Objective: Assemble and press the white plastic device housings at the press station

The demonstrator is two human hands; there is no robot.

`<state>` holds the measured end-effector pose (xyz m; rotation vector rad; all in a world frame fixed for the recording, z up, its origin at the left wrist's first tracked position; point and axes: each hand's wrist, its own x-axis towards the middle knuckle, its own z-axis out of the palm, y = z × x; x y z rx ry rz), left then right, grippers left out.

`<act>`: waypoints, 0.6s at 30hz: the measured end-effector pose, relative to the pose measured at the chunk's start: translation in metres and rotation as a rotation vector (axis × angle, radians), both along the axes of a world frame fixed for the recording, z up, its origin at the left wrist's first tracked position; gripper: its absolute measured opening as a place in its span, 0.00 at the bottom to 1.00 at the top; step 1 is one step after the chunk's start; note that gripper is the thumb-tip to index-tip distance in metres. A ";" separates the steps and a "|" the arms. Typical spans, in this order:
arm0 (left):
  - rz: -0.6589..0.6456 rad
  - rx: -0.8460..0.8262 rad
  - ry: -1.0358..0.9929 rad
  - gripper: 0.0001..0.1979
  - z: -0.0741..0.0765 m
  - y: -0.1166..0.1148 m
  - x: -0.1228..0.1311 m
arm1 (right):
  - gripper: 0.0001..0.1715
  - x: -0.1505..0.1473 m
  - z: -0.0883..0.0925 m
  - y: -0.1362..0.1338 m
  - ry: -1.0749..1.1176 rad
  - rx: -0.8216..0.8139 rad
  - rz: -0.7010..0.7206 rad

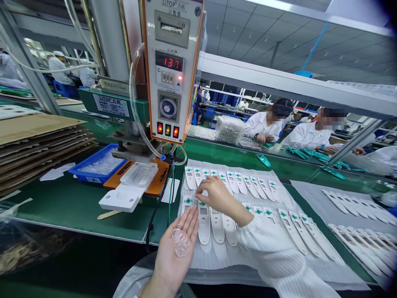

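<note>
My left hand (178, 244) lies palm up with its fingers stretched out, cradling a small heap of clear plastic pieces (180, 243). Above it, my right hand (212, 192) is closed in a pinch over the rows of white plastic housings; whatever is between its fingertips is too small to make out. Long and slim, with a window and a green mark near the top, one white housing (204, 225) lies just below my right hand. Other housings (249, 186) are lined up in two rows on a white foam sheet (198, 265).
Left of the sheet stands a press machine (169, 74) with a white fixture (124, 196). Beside it are a blue tray (89, 178) of clear pieces and stacked cardboard (37, 145). More housings (362, 240) lie at right. Co-workers in white sit across the bench.
</note>
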<state>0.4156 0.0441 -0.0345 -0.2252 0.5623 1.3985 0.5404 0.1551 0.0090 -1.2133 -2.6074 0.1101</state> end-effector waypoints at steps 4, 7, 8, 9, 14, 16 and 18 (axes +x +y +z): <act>-0.009 -0.015 0.005 0.25 0.002 -0.004 -0.005 | 0.05 -0.023 -0.013 0.023 -0.109 -0.007 -0.026; -0.004 -0.029 0.000 0.25 0.000 -0.005 -0.009 | 0.05 -0.034 -0.024 0.026 -0.183 -0.010 -0.037; 0.002 -0.033 0.000 0.26 -0.002 -0.004 -0.010 | 0.06 -0.036 -0.027 0.027 -0.203 -0.010 -0.041; 0.008 -0.038 0.002 0.26 -0.003 -0.004 -0.011 | 0.06 -0.038 -0.028 0.027 -0.223 -0.012 -0.044; 0.013 -0.030 0.020 0.25 -0.012 -0.002 -0.013 | 0.08 -0.041 -0.030 0.030 -0.309 -0.034 -0.052; 0.012 -0.027 0.024 0.25 -0.014 -0.002 -0.014 | 0.09 -0.042 -0.029 0.031 -0.332 -0.037 -0.052; 0.010 -0.032 0.021 0.25 -0.016 -0.002 -0.014 | 0.09 -0.043 -0.029 0.031 -0.351 -0.035 -0.048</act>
